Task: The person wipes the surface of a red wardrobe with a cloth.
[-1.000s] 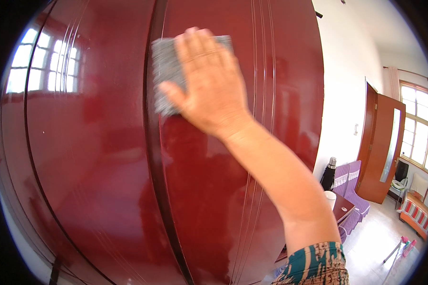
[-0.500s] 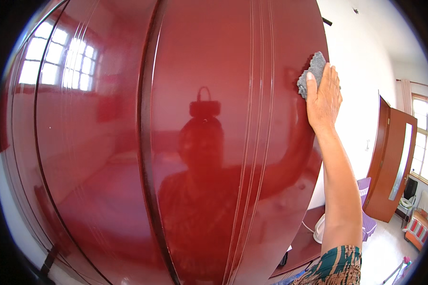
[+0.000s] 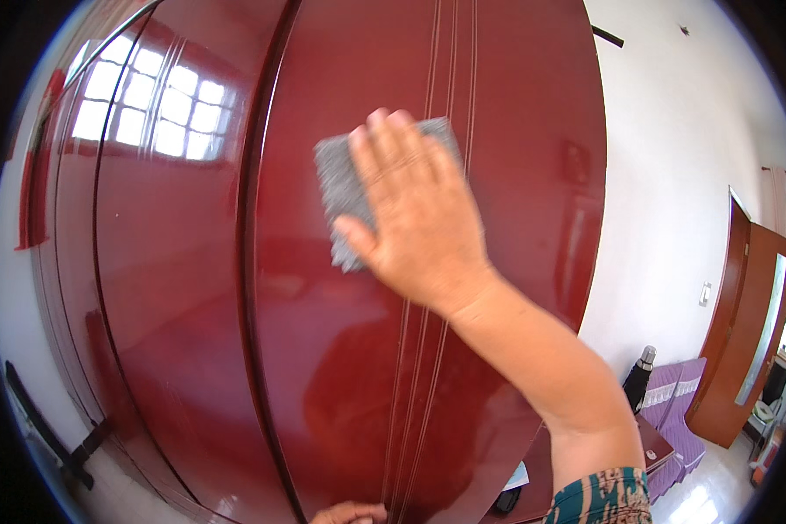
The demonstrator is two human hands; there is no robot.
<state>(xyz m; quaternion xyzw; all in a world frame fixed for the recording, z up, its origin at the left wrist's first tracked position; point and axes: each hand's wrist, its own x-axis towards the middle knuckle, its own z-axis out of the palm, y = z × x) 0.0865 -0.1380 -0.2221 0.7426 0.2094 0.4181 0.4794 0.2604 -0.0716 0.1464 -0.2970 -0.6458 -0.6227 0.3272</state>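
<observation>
My right hand (image 3: 419, 205) presses a grey cloth (image 3: 336, 170) flat against the glossy dark-red wardrobe door (image 3: 533, 227). The fingers lie over the cloth and point up, with the thumb out to the left. Cloth edges show to the left of the hand and above it; the rest is under the palm. At the lower edge, part of my left hand (image 3: 349, 513) comes into view in front of the door, fingers stretched to the right and nothing seen in them. Most of that hand is cut off.
Left of a dark vertical gap is another shiny red panel (image 3: 175, 288) reflecting a window. At the lower right, a low dark-red table (image 3: 533, 472) holds a black flask (image 3: 639, 380) and papers. A purple-covered chair (image 3: 672, 410) and an open brown door (image 3: 742, 332) stand beyond.
My right hand and the cloth have moved from the door's right edge leftward to its middle. My left hand has come into view at the bottom, and the view has shifted.
</observation>
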